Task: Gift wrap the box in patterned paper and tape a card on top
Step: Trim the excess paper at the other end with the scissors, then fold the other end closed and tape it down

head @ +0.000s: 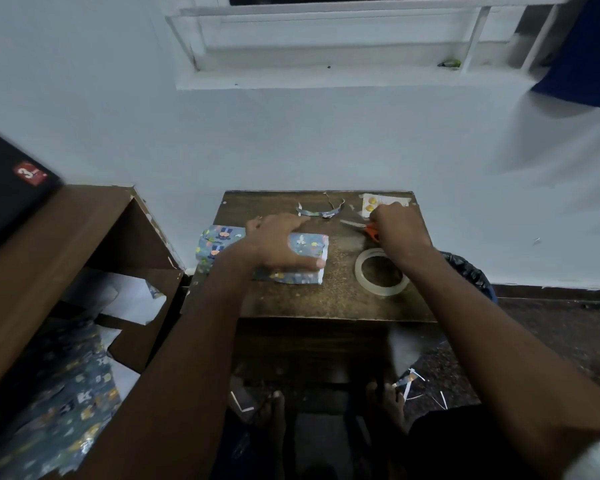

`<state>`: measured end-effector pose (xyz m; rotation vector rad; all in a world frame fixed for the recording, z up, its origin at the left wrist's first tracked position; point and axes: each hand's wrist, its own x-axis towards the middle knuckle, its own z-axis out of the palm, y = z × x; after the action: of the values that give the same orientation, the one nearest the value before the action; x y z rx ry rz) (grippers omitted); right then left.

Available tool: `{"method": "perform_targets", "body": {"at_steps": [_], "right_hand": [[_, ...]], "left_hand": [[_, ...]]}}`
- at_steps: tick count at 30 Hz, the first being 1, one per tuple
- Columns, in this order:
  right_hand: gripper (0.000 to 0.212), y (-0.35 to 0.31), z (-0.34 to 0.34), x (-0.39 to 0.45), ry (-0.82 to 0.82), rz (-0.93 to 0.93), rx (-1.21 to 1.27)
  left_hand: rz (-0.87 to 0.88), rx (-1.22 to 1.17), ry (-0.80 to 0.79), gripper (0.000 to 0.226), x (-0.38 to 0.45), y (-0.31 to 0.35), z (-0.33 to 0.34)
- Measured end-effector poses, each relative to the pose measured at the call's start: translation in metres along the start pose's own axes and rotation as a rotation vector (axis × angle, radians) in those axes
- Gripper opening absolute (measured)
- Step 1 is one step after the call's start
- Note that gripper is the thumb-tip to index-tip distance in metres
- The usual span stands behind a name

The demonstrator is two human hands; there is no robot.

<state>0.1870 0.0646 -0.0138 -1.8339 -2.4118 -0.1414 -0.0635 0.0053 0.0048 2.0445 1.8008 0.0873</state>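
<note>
**Box wrapped and pinned down, right hand up at the card and scissors**

I read this as the change-over from wrapping to the card. The box sits in its patterned paper on the left part of the surface, and my left hand lies flat on it, fingers straight, pressing. My right hand is at the far right corner, over the orange-handled scissors and touching or just beside the card; its grip looks curled, but what it holds I cannot tell. The tape roll lies near that wrist.

Next, I judge, the card must come onto the box top, and tape be pulled and cut.

A curled paper offcut lies at the surface's far edge. Around it: a pale wall, a window ledge, a brown shelf to the left with spare patterned sheet below, and scraps on the floor.
</note>
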Motion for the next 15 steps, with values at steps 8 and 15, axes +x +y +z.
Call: {"method": "perform_targets", "body": {"at_steps": [8, 15], "right_hand": [[0.02, -0.005, 0.001, -0.008, 0.1, 0.044, 0.079], [0.036, -0.04, -0.033, -0.052, -0.255, 0.344, 1.573]], "left_hand": [[-0.003, 0.293, -0.021, 0.12, -0.014, 0.012, 0.004], [0.255, -0.379, 0.133, 0.112, -0.033, 0.021, -0.02]]}}
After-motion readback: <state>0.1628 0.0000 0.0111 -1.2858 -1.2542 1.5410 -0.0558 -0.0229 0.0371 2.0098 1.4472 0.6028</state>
